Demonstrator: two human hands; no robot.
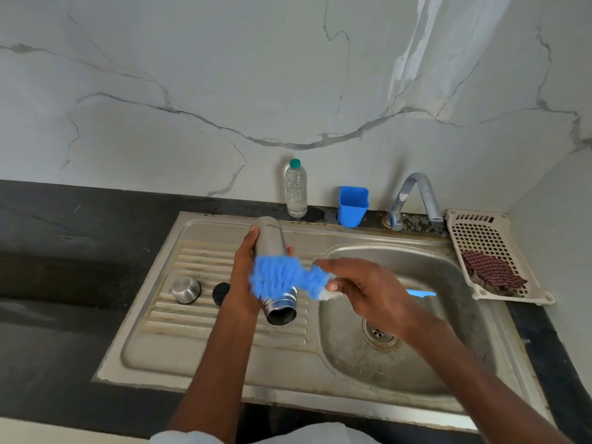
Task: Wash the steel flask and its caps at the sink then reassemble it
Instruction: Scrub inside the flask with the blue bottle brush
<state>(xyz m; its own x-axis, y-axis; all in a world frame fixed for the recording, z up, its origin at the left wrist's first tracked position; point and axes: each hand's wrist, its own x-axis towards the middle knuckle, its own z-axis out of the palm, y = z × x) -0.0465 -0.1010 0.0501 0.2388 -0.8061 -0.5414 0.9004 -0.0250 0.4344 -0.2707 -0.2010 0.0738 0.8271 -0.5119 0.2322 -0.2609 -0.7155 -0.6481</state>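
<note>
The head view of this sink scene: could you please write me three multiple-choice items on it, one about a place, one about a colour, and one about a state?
1. Where do the steel cap and the black inner cap lie?
A. in the basin
B. on the ribbed drainboard
C. in the white basket

2. What colour are the bristles of the brush?
A. blue
B. green
C. red

3. How is the steel flask right now?
A. capped and standing upright
B. uncapped, held in the left hand, mouth toward the camera
C. lying in the basin

Answers:
1 B, both caps sit on the ridges left of the flask.
2 A, the blurred bristles against the flask are blue, gripped by the right hand.
3 B, the open threaded mouth shows and fingers wrap the body.
</note>
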